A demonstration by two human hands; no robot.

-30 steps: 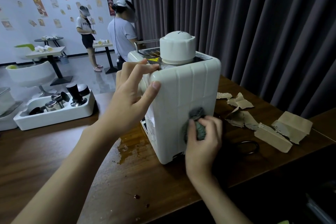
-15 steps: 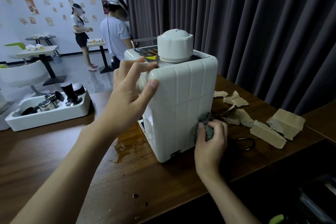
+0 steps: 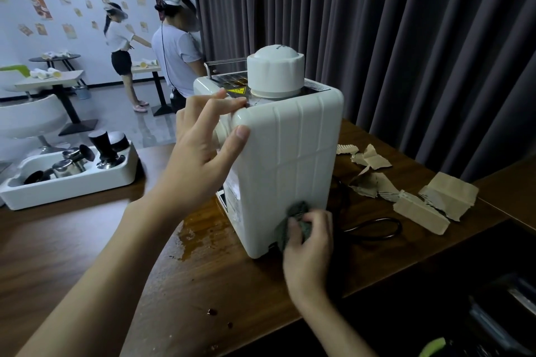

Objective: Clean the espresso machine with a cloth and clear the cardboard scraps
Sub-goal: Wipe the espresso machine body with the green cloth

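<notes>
While both hands bear on the espresso machine [image 3: 290, 159], the stock reads:
Left hand [image 3: 200, 153]: fingers spread, clasping its top corner.
Right hand [image 3: 310, 243]: fingers clamped on the cloth [image 3: 294, 210], pressed low on its panel.
Cardboard scraps [image 3: 417, 211]: on the bench [image 3: 203, 284], right of those fingers.

The espresso machine [image 3: 293, 159] is smooth, glossy white plastic. The cloth [image 3: 293, 216] looks coarse grey-green; scraps [image 3: 417, 206] are matt corrugated cardboard, the worktop [image 3: 220, 284] dark grained wood.

My right hand [image 3: 309, 243] dragged the cloth [image 3: 293, 219] out to the right edge of the espresso machine [image 3: 290, 159], then back inward and lower, near its base.
</notes>
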